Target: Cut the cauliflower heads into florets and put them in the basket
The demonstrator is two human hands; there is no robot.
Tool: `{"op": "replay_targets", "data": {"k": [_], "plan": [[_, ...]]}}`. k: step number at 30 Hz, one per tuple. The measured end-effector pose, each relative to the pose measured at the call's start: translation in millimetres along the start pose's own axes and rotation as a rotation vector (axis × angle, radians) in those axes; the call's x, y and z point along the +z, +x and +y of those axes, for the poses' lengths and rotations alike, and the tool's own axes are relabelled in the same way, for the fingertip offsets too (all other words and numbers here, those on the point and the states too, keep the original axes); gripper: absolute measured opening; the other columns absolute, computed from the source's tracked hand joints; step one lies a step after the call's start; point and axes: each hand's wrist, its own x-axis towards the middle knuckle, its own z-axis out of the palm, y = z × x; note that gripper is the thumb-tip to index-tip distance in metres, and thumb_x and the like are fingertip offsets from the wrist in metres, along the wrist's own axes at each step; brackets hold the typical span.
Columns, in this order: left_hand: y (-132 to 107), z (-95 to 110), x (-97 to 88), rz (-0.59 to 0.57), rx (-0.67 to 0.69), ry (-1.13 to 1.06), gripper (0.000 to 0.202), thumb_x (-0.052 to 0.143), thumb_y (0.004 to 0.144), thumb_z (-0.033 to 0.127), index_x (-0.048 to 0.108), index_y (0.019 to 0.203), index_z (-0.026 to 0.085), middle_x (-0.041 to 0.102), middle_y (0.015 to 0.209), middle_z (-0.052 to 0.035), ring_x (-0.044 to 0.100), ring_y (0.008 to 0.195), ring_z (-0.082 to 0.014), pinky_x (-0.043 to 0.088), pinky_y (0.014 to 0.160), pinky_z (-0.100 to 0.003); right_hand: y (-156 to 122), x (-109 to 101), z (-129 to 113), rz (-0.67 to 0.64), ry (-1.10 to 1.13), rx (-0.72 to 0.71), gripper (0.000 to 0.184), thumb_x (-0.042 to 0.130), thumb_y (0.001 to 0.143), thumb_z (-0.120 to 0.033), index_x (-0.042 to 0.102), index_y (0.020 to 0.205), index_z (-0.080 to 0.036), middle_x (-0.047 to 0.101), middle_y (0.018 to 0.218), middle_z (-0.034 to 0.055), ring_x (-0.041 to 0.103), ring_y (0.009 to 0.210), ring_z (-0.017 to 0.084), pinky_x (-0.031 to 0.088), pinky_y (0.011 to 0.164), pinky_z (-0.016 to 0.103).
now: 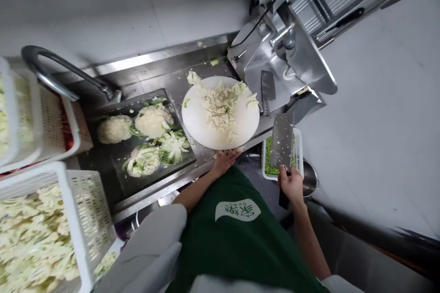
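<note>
My right hand (292,185) is closed around the handle of a cleaver (281,139), its broad blade dotted with pale crumbs and held over a white basket (299,146) of chopped green pieces. My left hand (225,161) lies at the near edge of a round white cutting board (195,123), fingers stretched out along the rim and partly hard to make out. Chopped cauliflower pieces (223,107) are spread across the middle of the board. Left of it, whole cauliflower heads (151,121) and a leafy trimmed stem (173,147) sit in the sink (120,183).
A curved faucet (68,66) arches over the sink. White crates (91,206) of cut cauliflower stand at the left. A metal slicing machine (302,50) fills the back right, with a second cleaver (267,89) lying on it. A metal pot (311,178) stands beside the green basket.
</note>
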Motion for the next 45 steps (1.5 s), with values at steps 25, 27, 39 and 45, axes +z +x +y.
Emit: {"op": "replay_targets", "data": {"k": [25,27,39,45], "plan": [[-20,-1,19.0,0.609,-0.279,-0.128,0.026,0.065,0.085,0.030,0.058,0.061,0.023,0.065,0.073,-0.0053,0.063,0.076,-0.0226,0.045,0.077,-0.041,130,39,64,-0.693,0.331,0.165,0.058,0.071,0.075,-0.075,0.044,0.066,-0.025,0.047,0.044,-0.0080,0.043,0.033,0.010,0.037,0.034,0.023],[-32,-14,-2.0,0.837,-0.292,-0.107,0.029,0.065,0.084,0.031,0.053,0.059,0.023,0.061,0.070,-0.0040,0.057,0.070,-0.0208,0.044,0.071,-0.039,131,41,67,-0.720,0.322,0.163,0.058,0.070,0.078,-0.074,0.045,0.065,-0.024,0.047,0.043,-0.0076,0.043,0.033,0.010,0.036,0.035,0.023],[59,-94,-142.8,0.663,-0.319,0.043,0.030,0.070,0.086,0.050,0.067,0.080,0.020,0.061,0.113,-0.0145,0.053,0.114,-0.0331,0.042,0.099,-0.052,131,0,57,-0.629,0.062,0.039,0.056,0.058,0.088,-0.069,0.049,0.058,-0.023,0.051,0.039,-0.0020,0.048,0.033,0.011,0.038,0.040,0.022],[116,-131,-190.2,0.443,-0.220,-0.103,0.064,0.047,0.098,0.064,0.051,0.150,0.027,0.035,0.163,-0.0130,0.030,0.150,-0.0380,0.029,0.118,-0.065,119,24,76,-0.802,0.310,0.196,0.063,0.067,0.072,-0.082,0.043,0.056,-0.025,0.046,0.038,-0.0049,0.043,0.031,0.011,0.034,0.035,0.024]]}}
